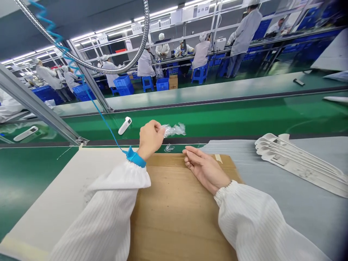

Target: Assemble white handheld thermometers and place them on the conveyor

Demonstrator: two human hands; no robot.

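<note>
My left hand [152, 137], with a blue wrist strap [136, 158] at its cuff, pinches a crumpled piece of clear plastic film [174, 129] above the near edge of the green conveyor belt [231, 117]. The film's loose end sticks out to the right. Below it, a small clear plastic scrap [169, 148] lies by the far edge of the brown cardboard sheet [174, 210]. My right hand [203, 166] hovers over the cardboard's far right corner, palm turned inward and fingers loosely extended, with nothing visible in it.
White handheld devices [125, 125] lie on the belt at left. Several stacked white plastic parts [296, 159] rest on grey foam sheeting [272, 210] at right. A coiled blue cord [72, 65] runs down to the strap, and a metal hose [108, 69] arches overhead. People work beyond.
</note>
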